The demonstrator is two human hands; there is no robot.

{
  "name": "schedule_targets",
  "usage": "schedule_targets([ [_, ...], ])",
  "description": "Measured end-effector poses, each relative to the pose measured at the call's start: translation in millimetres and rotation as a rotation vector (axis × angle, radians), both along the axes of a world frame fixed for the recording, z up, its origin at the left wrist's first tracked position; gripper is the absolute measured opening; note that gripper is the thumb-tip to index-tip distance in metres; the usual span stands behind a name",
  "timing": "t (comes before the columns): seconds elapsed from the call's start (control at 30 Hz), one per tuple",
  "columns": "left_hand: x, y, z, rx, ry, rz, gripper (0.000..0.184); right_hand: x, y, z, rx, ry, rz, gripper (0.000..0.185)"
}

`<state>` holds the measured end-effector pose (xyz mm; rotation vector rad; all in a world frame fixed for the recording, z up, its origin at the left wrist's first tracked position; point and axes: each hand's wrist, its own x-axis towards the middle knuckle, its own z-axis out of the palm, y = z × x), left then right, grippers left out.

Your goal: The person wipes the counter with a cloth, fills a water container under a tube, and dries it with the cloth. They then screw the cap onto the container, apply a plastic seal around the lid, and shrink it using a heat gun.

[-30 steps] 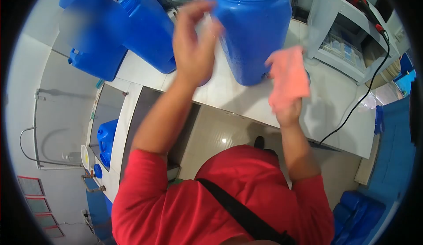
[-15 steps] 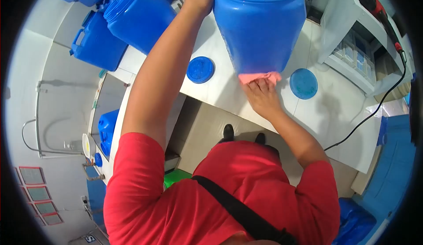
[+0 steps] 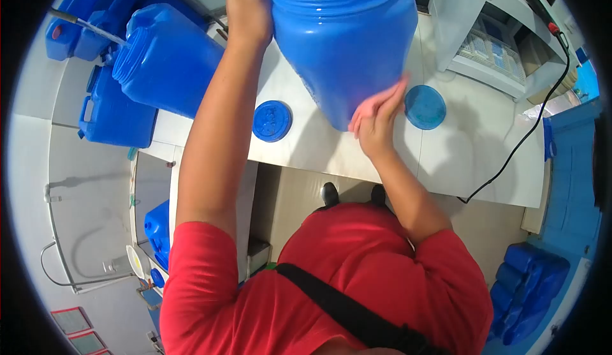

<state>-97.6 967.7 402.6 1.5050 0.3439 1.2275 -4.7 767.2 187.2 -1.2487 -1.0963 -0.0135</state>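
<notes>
A large blue plastic drum (image 3: pixel 344 49) with a threaded, uncapped mouth stands on the white counter (image 3: pixel 306 144). At its upper left side is my left hand (image 3: pixel 250 14), against the drum's wall; its fingers are hidden or cut off by the frame's top. My right hand (image 3: pixel 377 125) holds a pink cloth (image 3: pixel 376 103) to the drum's lower right side, slightly blurred. A blue screw lid (image 3: pixel 272 121) lies on the counter left of the drum. To the right, near my right hand, rests a flat teal-blue disc (image 3: pixel 425 107).
Several blue jerrycans (image 3: pixel 169 61) crowd the left end of the counter. On the right stand a white cabinet (image 3: pixel 478 42) and a red-and-black corded tool (image 3: pixel 532 1), its black cable (image 3: pixel 510 157) trailing over the counter. More blue containers (image 3: pixel 529 291) sit on the floor at right.
My right hand and the pink cloth have moved from the drum's bottom edge up onto its lower right side. The whole view has shifted; the lid and disc stay on the counter.
</notes>
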Motion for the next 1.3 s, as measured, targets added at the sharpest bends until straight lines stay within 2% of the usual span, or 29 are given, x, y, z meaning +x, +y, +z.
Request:
schedule_targets([
  [0.07, 0.4, -2.7, 3.4, -0.012, -0.021, -0.037, 0.064, 19.6, 10.3, 48.8, 0.089, 0.064, 0.098, 0.08],
  [0.17, 6.4, -15.5, 2.5, 0.033, -0.084, -0.06, 0.063, 80.2, 45.6, 89.9, -0.006, 0.478, 0.376, 0.061],
  [0.27, 0.6, -10.3, 5.9, -0.02, -0.04, -0.075, 0.063, 115.5, 65.8, 107.2, -0.103, 0.89, 0.667, 0.061],
  [0.33, -0.5, -9.8, 5.6, -0.028, -0.048, -0.063, 0.063, 86.2, 47.8, 80.6, -0.263, 1.192, 0.44, 0.06],
  [0.4, 1.2, -6.9, 2.8, -0.006, -0.048, -0.052, 0.066, 81.8, 37.6, 12.3, -0.144, 1.081, 0.52, 0.062],
  [0.43, 0.0, -5.3, -0.2, -0.001, -0.041, -0.037, 0.069, 75.6, 25.1, 15.4, -0.14, 1.076, 0.529, 0.062],
  [0.47, -6.2, -0.2, -0.9, 0.097, 0.038, 0.074, 0.066, 68.3, 8.9, 25.2, -0.177, 0.907, 0.496, 0.062],
  [0.53, -6.5, -1.1, 0.2, 0.106, 0.059, 0.08, 0.07, 68.7, -1.3, 67.9, -0.15, 0.586, 0.477, 0.063],
  [0.6, 0.6, -22.0, 9.3, 0.086, 0.07, 0.097, 0.074, 72.7, -3.8, 148.0, -0.07, 0.402, 0.546, 0.062],
  [0.67, 1.3, -19.8, 9.3, 0.083, 0.056, 0.08, 0.073, 94.1, 24.8, 177.6, -0.039, 0.357, 0.607, 0.061],
  [0.73, 2.0, -17.2, 8.8, 0.05, 0.034, 0.044, 0.071, 122.4, 79.1, 167.5, 0.081, 0.575, 0.9, 0.061],
  [0.8, 1.3, -20.4, 9.1, 0.046, 0.024, 0.037, 0.07, 112.8, 79.2, 148.4, -0.352, 0.895, 0.649, 0.066],
  [0.83, 2.7, -20.3, 10.2, 0.03, 0.02, 0.024, 0.069, 131.2, 109.0, 64.4, -0.317, 0.947, 0.691, 0.068],
  [0.87, 2.9, -19.1, 8.3, 0.029, 0.005, 0.03, 0.066, 127.4, 93.7, 35.4, -0.47, 1.008, 0.619, 0.071],
  [0.97, 3.2, -15.2, 5.0, 0.007, -0.017, 0.016, 0.063, 95.7, 30.2, 14.1, -0.459, 1.076, 0.56, 0.069],
  [1.0, 3.6, -12.9, 3.1, 0.003, -0.034, 0.004, 0.063, 90.8, 19.8, 14.0, -0.338, 0.841, 0.565, 0.068],
  [1.03, 2.5, -15.2, 4.4, 0.008, -0.035, 0.008, 0.063, 90.9, 16.2, 33.1, -0.336, 0.837, 0.57, 0.068],
  [1.13, 4.1, -20.8, 6.9, 0.019, -0.002, 0.033, 0.062, 96.5, -12.3, 142.6, -0.281, 0.477, 0.695, 0.061],
  [1.2, 3.5, -23.0, 6.9, -0.002, -0.05, 0.005, 0.062, 106.8, 41.0, 180.9, -0.086, 0.517, 0.807, 0.06],
  [1.27, 3.2, -22.3, 8.0, -0.007, -0.037, 0.005, 0.062, 126.5, 108.5, 173.1, 0.036, 0.69, 0.829, 0.062],
  [1.3, 3.7, -22.1, 8.2, -0.006, -0.03, 0.008, 0.062, 140.7, 134.7, 158.2, -0.143, 0.713, 1.036, 0.065],
])
